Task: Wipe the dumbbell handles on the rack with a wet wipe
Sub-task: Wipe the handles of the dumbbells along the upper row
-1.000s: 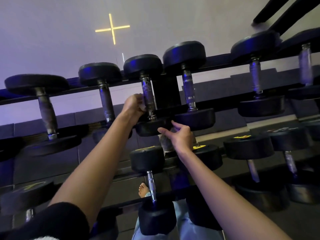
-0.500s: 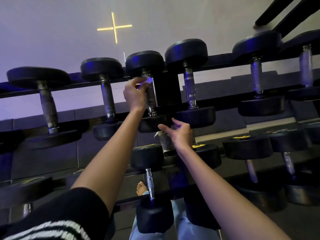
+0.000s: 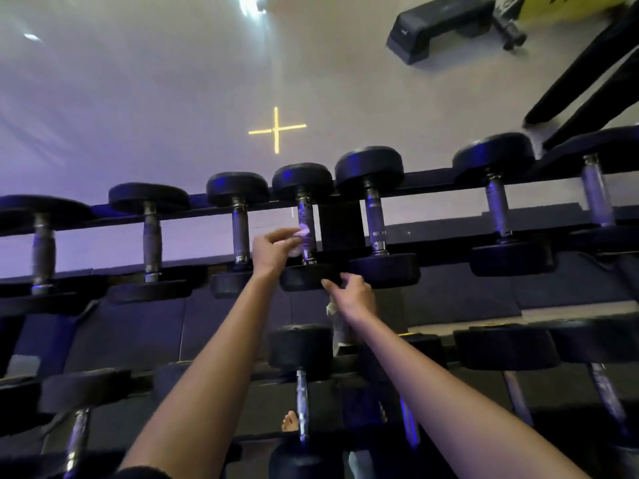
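Pinching the wet wipe [image 3: 300, 236], that left hand [image 3: 275, 252]?
— Yes, fingers curled, pressing it on the dumbbell handle [image 3: 306, 219], top rack [image 3: 432, 178] rail. Limp, damp cloth; stiff metal, likely heavy. Wrap it mid-handle, I'd say.
— Right hand [image 3: 358, 293]?
— At the near head [image 3: 304, 278]; its grip I cannot tell. Pale floor [image 3: 138, 98] beyond.

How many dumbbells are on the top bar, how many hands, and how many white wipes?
Black dumbbells with metal handles on the top bar: 7
Bare hands, left hand and right hand: 2
White wet wipe, held by the left hand: 1
Total: 10
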